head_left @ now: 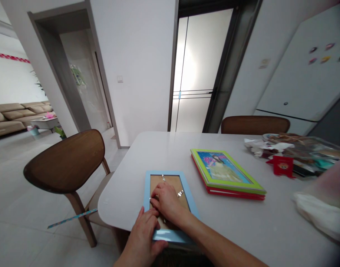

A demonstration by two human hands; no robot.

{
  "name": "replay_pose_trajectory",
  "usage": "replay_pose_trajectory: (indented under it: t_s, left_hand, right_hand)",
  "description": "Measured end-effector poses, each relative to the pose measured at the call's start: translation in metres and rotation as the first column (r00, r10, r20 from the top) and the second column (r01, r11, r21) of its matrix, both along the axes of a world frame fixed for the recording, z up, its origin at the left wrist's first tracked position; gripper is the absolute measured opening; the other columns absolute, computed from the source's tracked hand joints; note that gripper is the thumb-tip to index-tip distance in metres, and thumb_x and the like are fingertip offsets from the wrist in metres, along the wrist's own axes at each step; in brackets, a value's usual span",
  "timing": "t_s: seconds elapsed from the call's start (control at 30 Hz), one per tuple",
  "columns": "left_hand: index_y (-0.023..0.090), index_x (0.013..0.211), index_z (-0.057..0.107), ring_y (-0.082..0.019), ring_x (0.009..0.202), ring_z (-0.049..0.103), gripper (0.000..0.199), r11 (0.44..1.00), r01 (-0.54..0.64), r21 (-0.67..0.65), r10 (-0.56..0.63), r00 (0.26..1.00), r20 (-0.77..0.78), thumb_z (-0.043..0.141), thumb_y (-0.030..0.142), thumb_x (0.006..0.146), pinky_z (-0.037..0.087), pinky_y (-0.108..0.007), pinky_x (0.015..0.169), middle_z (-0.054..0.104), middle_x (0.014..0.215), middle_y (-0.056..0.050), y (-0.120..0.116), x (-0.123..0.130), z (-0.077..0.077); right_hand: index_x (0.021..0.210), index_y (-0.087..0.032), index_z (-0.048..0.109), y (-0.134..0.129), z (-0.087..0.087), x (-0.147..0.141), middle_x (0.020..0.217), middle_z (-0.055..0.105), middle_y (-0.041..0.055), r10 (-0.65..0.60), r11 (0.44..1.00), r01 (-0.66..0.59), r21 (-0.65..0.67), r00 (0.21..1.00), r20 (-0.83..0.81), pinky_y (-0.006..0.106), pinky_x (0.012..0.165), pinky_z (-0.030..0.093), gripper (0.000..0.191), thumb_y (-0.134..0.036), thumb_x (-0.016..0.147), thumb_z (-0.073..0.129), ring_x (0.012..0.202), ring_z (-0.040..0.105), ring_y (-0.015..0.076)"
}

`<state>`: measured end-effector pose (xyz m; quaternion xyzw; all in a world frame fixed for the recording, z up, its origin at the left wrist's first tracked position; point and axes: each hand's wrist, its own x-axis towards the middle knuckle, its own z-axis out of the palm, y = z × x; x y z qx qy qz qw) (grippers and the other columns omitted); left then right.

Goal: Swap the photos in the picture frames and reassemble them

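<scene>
Right hand: my right hand (167,200) lies palm down over the backing, fingers curled and bunched at its left edge by a side clip (150,199); I cannot tell if they pinch it.
Left hand: my left hand (143,233) is at the near left corner, thumb apart at the near rim, fingers bent over the left side, almost meeting the right; how firmly it grips, I cannot tell.
Frame: the blue frame (190,196) lies flat, back up, right under both hands, its long axis running away from me; the side clip is nearer my right fingertips than my left.
Backing: the brown backing (155,180) shows inside the rim, partly hidden by my hands.
Other clips: the far clip (163,178) is beyond my right knuckles; the right clip (180,193) is to their right.
Stack: the green frame (257,189), picture up, rests on red (228,194) to the right of my grip and slightly beyond.
Table: the white table (125,178) carries all this; farther right are a red packet (283,166) and crumpled plastic.
Room: a brown chair (72,159) is to the left, another (254,125) beyond the table, then a glazed door (200,66); the sofa (8,120) is far left.
</scene>
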<state>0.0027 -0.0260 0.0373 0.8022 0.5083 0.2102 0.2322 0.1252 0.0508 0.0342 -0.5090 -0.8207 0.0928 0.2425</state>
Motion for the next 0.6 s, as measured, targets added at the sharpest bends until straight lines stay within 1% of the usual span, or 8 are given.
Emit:
replay_pose_trajectory:
  t_s: [0.13, 0.23, 0.27, 0.33, 0.43, 0.53, 0.6]
  left_hand:
    - [0.02, 0.072, 0.049, -0.023, 0.111, 0.043, 0.023, 1.0, 0.007, 0.005, -0.007, 1.0, 0.009, 0.065, 0.015, 0.056, 0.014, -0.047, 0.101, 0.054, 0.113, -0.009, -0.001, -0.001, 0.0]
    - [0.019, 0.073, 0.049, -0.023, 0.111, 0.043, 0.024, 1.0, 0.007, 0.001, -0.007, 1.0, 0.01, 0.065, 0.014, 0.056, 0.015, -0.048, 0.101, 0.054, 0.112, -0.01, -0.002, -0.001, 0.001]
    - [0.019, 0.073, 0.049, -0.023, 0.111, 0.043, 0.024, 1.0, 0.004, -0.002, -0.004, 1.0, 0.01, 0.065, 0.013, 0.056, 0.016, -0.048, 0.101, 0.055, 0.112, -0.01, -0.002, 0.0, 0.001]
    - [0.019, 0.074, 0.049, -0.022, 0.111, 0.044, 0.026, 1.0, 0.0, -0.003, 0.0, 1.0, 0.014, 0.066, 0.013, 0.055, 0.016, -0.048, 0.1, 0.055, 0.111, -0.011, -0.003, 0.0, 0.002]
    - [0.019, 0.074, 0.049, -0.022, 0.111, 0.044, 0.026, 1.0, 0.002, -0.002, -0.002, 1.0, 0.018, 0.067, 0.013, 0.055, 0.016, -0.047, 0.101, 0.055, 0.111, -0.011, -0.002, 0.0, 0.002]
    - [0.018, 0.074, 0.049, -0.022, 0.111, 0.044, 0.025, 1.0, 0.007, -0.008, -0.007, 1.0, 0.012, 0.067, 0.015, 0.056, 0.016, -0.047, 0.1, 0.055, 0.111, -0.011, -0.002, 0.0, 0.002]
    - [0.018, 0.074, 0.049, -0.022, 0.111, 0.044, 0.025, 1.0, 0.007, -0.008, -0.007, 1.0, 0.01, 0.066, 0.014, 0.057, 0.016, -0.048, 0.1, 0.055, 0.112, -0.011, -0.001, 0.0, 0.002]
  right_hand:
    - [0.072, -0.018, 0.064, 0.002, -0.003, 0.0, 0.076, 0.059, 0.0038, -0.047, 0.999, 0.047, -0.01, 0.999, -0.009, 0.025, 0.068, 0.034, 0.013, -0.022, 0.071, 0.052, 0.074, 0.05, 0.0147]
    - [0.071, -0.018, 0.064, 0.009, -0.003, 0.005, 0.073, 0.059, 0.0031, -0.07, 0.997, 0.07, -0.022, 0.997, -0.013, 0.023, 0.067, 0.035, 0.016, -0.025, 0.073, 0.05, 0.072, 0.051, 0.0136]
    - [0.073, -0.018, 0.064, 0.012, -0.003, 0.008, 0.074, 0.059, 0.0033, -0.087, 0.996, 0.086, -0.022, 0.996, -0.015, 0.023, 0.068, 0.035, 0.019, -0.027, 0.075, 0.048, 0.073, 0.051, 0.0136]
    - [0.083, -0.016, 0.063, 0.02, -0.003, 0.017, 0.08, 0.059, 0.0055, -0.148, 0.989, 0.148, -0.015, 0.989, -0.017, 0.024, 0.072, 0.034, 0.026, -0.027, 0.08, 0.04, 0.078, 0.05, 0.0145]
    - [0.094, -0.014, 0.061, 0.032, -0.006, 0.028, 0.09, 0.057, 0.0101, -0.246, 0.969, 0.246, -0.009, 0.969, 0.001, 0.028, 0.077, 0.032, 0.029, -0.022, 0.08, 0.037, 0.086, 0.047, 0.0186]
    - [0.094, -0.019, 0.062, 0.037, -0.006, 0.03, 0.094, 0.056, 0.009, -0.265, 0.964, 0.265, -0.019, 0.964, 0.027, 0.03, 0.076, 0.032, 0.027, -0.02, 0.077, 0.041, 0.089, 0.045, 0.0209]
    - [0.098, -0.02, 0.06, 0.035, -0.003, 0.031, 0.096, 0.056, 0.0083, -0.254, 0.966, 0.255, -0.03, 0.967, 0.035, 0.03, 0.076, 0.032, 0.028, -0.021, 0.077, 0.041, 0.089, 0.045, 0.0205]
